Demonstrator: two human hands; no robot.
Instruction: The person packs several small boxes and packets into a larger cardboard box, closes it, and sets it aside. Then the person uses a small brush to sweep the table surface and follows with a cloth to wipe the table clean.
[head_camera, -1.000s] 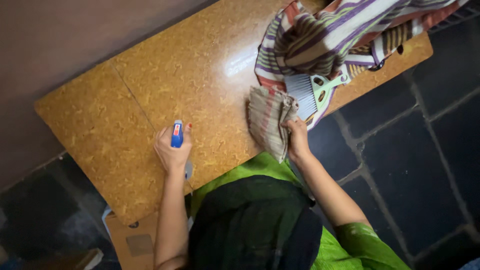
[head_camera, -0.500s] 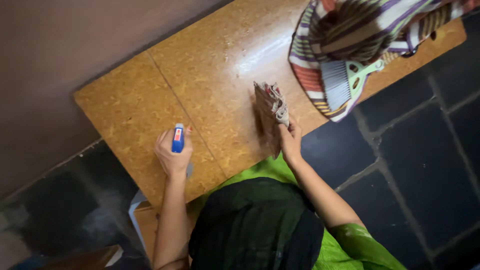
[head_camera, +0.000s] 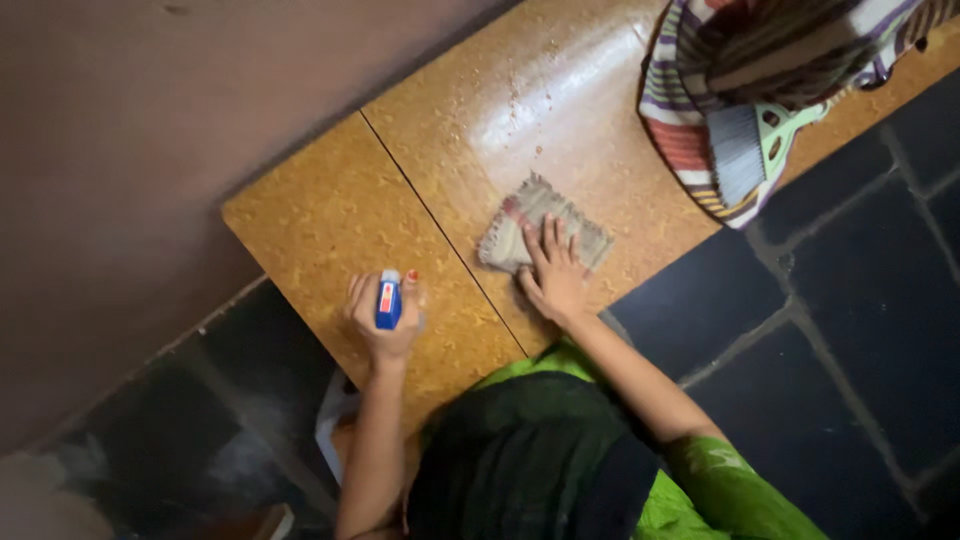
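Cloth (head_camera: 540, 225) on table (head_camera: 330, 225), spray bottle (head_camera: 388, 301) left (brush (head_camera: 745, 150) far right)

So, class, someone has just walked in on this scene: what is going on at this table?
A person in a green top leans over a yellow-brown table. The left hand has its grip closed round a blue spray bottle above the near edge. The right hand lies flat, fingers spread, on a folded striped cloth lying on the tabletop, which looks wet and glossy there. At the far right end sits a striped bag with a green-handled brush.

Glossy speckled tabletop (head_camera: 560, 110), woven cloth (head_camera: 520, 225)
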